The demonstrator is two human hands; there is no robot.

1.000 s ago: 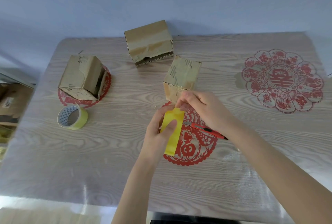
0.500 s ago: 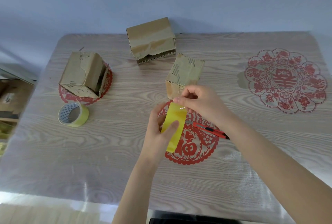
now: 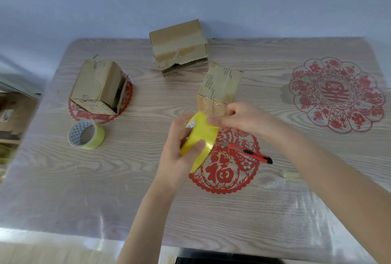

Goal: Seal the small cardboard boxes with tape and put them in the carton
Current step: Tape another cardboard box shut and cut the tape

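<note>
The yellow tape roll is gripped in the left hand, and the right hand pinches its free end. They are just in front of a small cardboard box standing on the table. A red utility knife lies beside them, and a second tape roll sits well to the left.

tape roll: turned in the left hand, inner ring shows now
right hand: slid off the box corner, pinches the roll's top edge

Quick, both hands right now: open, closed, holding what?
Left hand: grips the yellow tape roll.
Right hand: pinches the same roll's upper edge, probably the tape's free end.
</note>
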